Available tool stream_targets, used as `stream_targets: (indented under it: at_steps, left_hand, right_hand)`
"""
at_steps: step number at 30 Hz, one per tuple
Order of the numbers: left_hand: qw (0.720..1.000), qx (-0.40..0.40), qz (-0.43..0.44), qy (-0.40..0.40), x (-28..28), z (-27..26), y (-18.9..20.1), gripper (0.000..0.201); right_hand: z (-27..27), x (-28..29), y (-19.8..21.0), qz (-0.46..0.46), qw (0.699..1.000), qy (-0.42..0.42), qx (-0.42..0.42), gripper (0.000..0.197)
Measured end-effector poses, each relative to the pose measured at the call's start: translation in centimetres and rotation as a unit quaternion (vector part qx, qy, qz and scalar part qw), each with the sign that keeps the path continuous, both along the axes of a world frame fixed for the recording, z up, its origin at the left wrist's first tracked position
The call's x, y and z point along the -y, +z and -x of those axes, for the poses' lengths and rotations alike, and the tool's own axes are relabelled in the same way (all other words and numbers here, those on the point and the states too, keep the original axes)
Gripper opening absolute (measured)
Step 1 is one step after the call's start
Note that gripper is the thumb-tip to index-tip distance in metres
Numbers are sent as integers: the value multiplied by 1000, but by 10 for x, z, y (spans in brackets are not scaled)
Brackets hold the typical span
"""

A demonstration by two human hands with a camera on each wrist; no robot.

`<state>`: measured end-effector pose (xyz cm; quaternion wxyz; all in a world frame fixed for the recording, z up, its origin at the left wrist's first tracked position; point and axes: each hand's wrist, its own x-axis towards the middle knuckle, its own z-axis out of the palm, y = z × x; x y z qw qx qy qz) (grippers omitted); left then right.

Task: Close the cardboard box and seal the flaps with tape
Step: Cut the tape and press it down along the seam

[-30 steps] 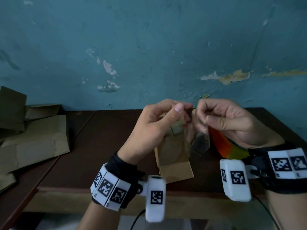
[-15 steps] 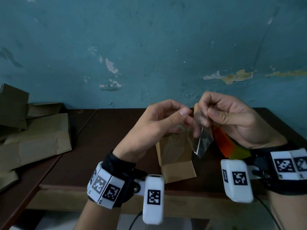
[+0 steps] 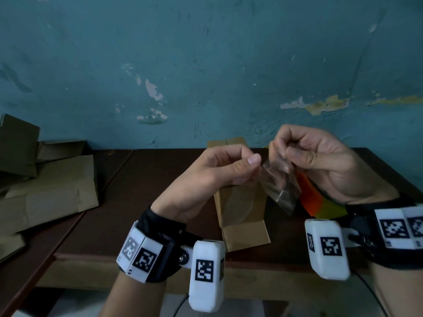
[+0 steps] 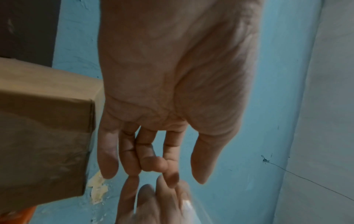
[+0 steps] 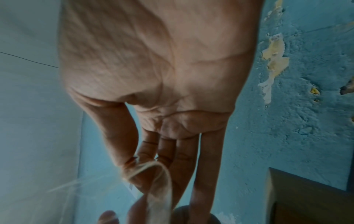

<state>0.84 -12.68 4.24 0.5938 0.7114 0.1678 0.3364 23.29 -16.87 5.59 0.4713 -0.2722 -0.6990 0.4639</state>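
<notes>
A small brown cardboard box point(image 3: 242, 213) lies on the dark wooden table point(image 3: 148, 191), its long axis pointing toward the wall, below and between my hands. Above it I hold a crumpled strip of clear tape point(image 3: 281, 186). My right hand point(image 3: 282, 154) pinches the strip's top between thumb and forefinger. My left hand point(image 3: 251, 164) pinches its left edge. The right wrist view shows the tape point(image 5: 153, 181) looped at the thumb and fingers. In the left wrist view the box point(image 4: 44, 128) is at the left and the tape point(image 4: 189, 207) shows pale at the bottom.
A pile of flattened cardboard point(image 3: 45, 191) covers the table's left end. An orange and yellow object point(image 3: 313, 197) lies on the table under my right hand. A peeling teal wall point(image 3: 206, 65) stands right behind the table. The table's front edge point(image 3: 137, 257) runs below my wrists.
My hands have drawn slightly apart and the tape strip has spread a little wider between them. The box has stayed where it was.
</notes>
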Motion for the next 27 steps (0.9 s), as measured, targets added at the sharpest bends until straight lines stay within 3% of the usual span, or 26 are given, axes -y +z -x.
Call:
stream_targets:
  at_steps: [8,11,15,18,27]
  left_hand:
    - [1000,21,15,-5,-6,0,-6,16]
    - [999,39,21,-19,-5,-1,-6,3]
    - [996,83,39,-23,-10,0,-8,29]
    - [993,105,42,-19,-12,9,-4,31]
    - [996,-41,54,60,-17,34,4,36]
  right_hand:
    - [2,-1,-3,-1,999,-37,16,21]
    - [4,-3,-4,6,999,-38,14,21]
    - [3,-2,-3,22,999,-47,2,17]
    - [-4,0,-2,34,997,-65,36,19]
    - [-4,-2,-5,100,980,-113,129,21]
